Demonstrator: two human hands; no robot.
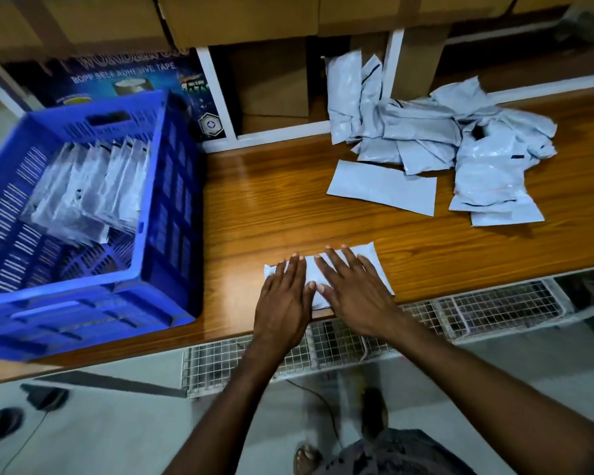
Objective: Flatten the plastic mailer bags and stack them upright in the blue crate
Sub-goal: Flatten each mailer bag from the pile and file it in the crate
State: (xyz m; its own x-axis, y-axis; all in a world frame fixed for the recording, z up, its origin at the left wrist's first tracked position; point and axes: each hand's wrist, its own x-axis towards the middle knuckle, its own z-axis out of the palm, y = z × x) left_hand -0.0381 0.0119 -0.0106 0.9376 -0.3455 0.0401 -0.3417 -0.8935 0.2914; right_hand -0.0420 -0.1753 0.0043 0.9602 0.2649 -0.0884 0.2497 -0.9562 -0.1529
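Note:
A white plastic mailer bag point(374, 260) lies flat near the front edge of the wooden table point(288, 207). My left hand point(283, 299) and my right hand point(354, 289) both press down on it, palms flat and fingers spread, covering most of it. The blue crate point(151, 269) stands at the left of the table, with several mailer bags point(93, 186) standing upright inside, leaning toward the back. A loose pile of crumpled mailer bags point(436, 132) lies at the back right of the table, and one flat bag point(381, 186) sits just in front of the pile.
Cardboard boxes point(240, 18) fill the white shelving behind the table, beside a dark tape carton point(124, 80). A wire mesh rack point(357, 341) runs under the table's front edge. Shoes point(0, 423) and a cable lie on the floor at the left.

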